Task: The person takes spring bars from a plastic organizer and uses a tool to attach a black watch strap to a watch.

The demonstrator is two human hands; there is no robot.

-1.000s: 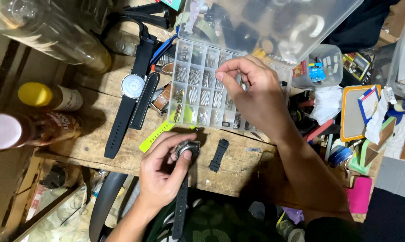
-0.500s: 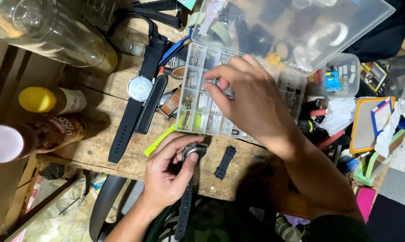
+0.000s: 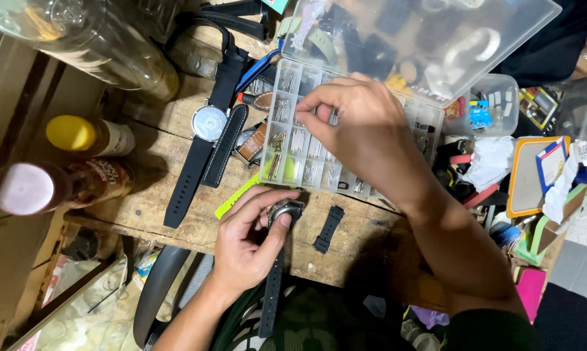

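Observation:
My left hand [image 3: 248, 244] grips a watch case [image 3: 285, 211] with one black strap [image 3: 272, 292] hanging down from it, held just over the wooden bench's near edge. My right hand [image 3: 358, 127] reaches into a clear compartment box [image 3: 293, 149] of small metal pins, thumb and forefinger pinched together over a compartment; whether a pin is between them I cannot tell. A loose short black strap piece [image 3: 328, 229] lies on the wood between my two arms.
A black-strapped watch with a pale dial [image 3: 209, 123] lies left of the box, beside a brown strap [image 3: 251, 143]. Bottles [image 3: 85, 136] stand at the left. The box's clear lid [image 3: 423, 39] stands open. Cluttered tools and an orange-edged pad [image 3: 531, 175] sit at the right.
My right hand has moved left and deeper over the pin compartments, its fingers closing into a pinch. My left hand still holds the watch case in the same grip.

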